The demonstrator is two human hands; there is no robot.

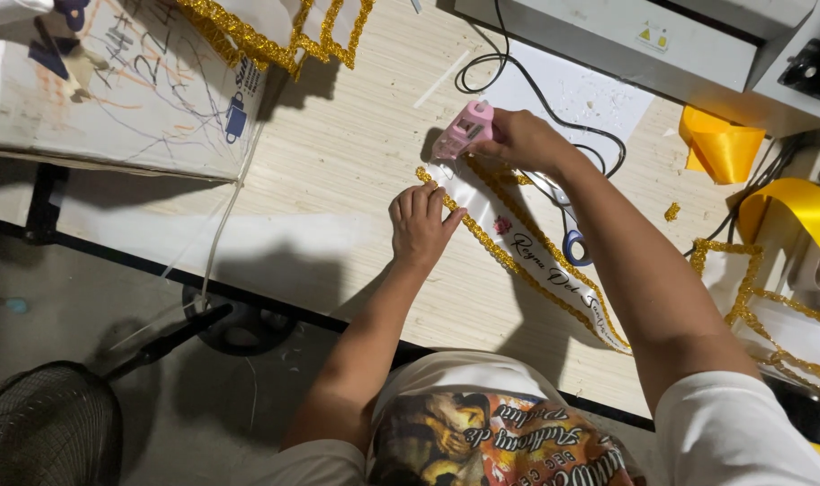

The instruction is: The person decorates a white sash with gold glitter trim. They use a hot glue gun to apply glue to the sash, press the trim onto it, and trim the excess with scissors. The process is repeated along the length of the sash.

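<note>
White sash with gold glitter trim lies slantwise across the wooden table, script lettering and a small red flower on it. Right hand is wrapped tight round a pink glue gun, nozzle down at the sash's top end. Left hand presses flat, fingers loosely curled, on the trimmed edge, gripping nothing. Blue-handled scissors sit just beside the sash. Yellow ribbon far right; a grey machine with a small yellow warning sticker behind.
</note>
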